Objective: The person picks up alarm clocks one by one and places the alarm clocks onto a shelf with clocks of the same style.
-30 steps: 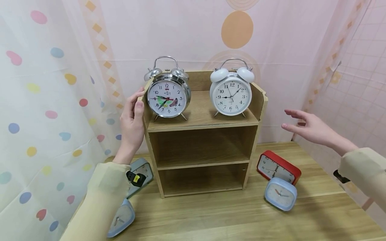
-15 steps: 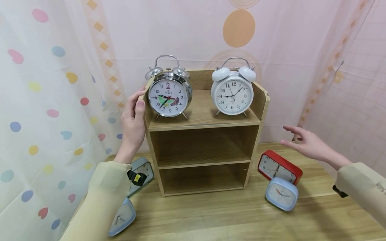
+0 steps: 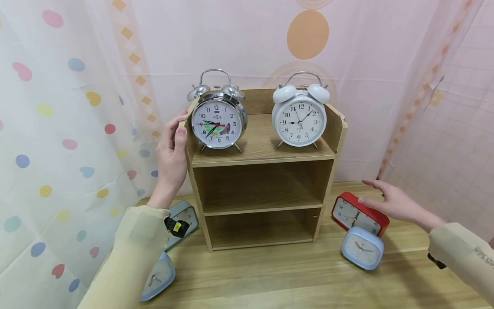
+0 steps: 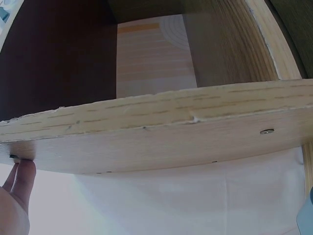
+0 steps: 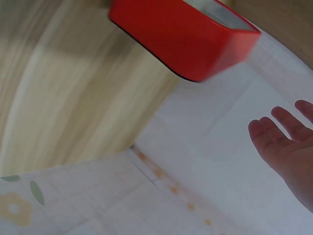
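My left hand [image 3: 171, 156] rests against the outer left side of a small wooden shelf [image 3: 262, 162], its thumb near the front edge. In the left wrist view, straight fingertips [image 4: 24, 178] touch the side panel. On the top tier stand a silver twin-bell alarm clock [image 3: 219, 124], close to that hand, and a white twin-bell alarm clock [image 3: 301, 121] to its right. My right hand [image 3: 399, 201] hovers with fingers spread, overlapping a red rectangular alarm clock [image 3: 380, 216] in the head view. In the right wrist view, these fingers stand apart from the red clock.
A light-blue clock [image 3: 362, 249] leans at the red clock's front. Left of the shelf lie a grey-green clock [image 3: 185, 221] and another blue clock [image 3: 159, 279], partly behind my left sleeve. Patterned curtains [image 3: 231, 38] enclose the wooden table [image 3: 262, 274] at back and sides.
My right hand has come down from the air beside the shelf to over the red alarm clock. The left hand has stayed at the shelf's side, and the clocks keep their places.
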`<state>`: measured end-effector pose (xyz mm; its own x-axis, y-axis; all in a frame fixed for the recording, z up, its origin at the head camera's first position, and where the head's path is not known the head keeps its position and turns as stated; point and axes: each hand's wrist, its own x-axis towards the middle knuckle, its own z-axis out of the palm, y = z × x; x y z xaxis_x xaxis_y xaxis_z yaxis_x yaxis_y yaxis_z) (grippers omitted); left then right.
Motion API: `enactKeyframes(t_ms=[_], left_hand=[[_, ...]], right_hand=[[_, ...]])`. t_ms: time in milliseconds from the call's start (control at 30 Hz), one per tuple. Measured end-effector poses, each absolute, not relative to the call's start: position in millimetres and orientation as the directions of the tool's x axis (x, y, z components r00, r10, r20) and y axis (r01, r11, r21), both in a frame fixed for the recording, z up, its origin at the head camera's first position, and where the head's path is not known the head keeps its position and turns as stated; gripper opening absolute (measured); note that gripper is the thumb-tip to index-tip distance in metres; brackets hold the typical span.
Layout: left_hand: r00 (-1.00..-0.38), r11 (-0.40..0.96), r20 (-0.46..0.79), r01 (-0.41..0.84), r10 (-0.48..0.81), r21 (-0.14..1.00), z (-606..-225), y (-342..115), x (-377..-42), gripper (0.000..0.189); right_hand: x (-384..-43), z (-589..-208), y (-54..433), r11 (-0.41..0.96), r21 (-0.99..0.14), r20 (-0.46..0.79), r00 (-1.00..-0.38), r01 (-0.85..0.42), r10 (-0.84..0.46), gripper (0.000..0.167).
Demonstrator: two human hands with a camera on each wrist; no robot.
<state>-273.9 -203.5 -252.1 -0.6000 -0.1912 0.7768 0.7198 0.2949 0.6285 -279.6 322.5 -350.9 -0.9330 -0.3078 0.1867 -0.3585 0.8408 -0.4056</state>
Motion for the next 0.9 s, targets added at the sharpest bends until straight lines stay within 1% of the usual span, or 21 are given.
enactKeyframes(t_ms=[367,767,900], left_hand=[[-0.604,0.29,0.774,0.718,-0.193,0.633,-252.3,-203.1,-274.5,0.039],[-0.615,0.295,0.765,0.708,-0.191,0.642,-253.1,-204.5,-274.7,0.039],[-0.616,0.296,0.765,0.707,-0.19,0.642,-252.7,-204.0,-275.0,0.039]], right_hand=[[-277.7,-373.1,322.0,0.85,-0.358,0.2,-0.921,-0.387,-0.335,0.072],[-276.6,-391.7,325.7,0.814,-0.436,0.149,-0.923,-0.384,-0.355,0.077],[-275.9,-395.8,329.3,0.825,-0.416,0.147,-0.924,-0.382,-0.353,0.076]])
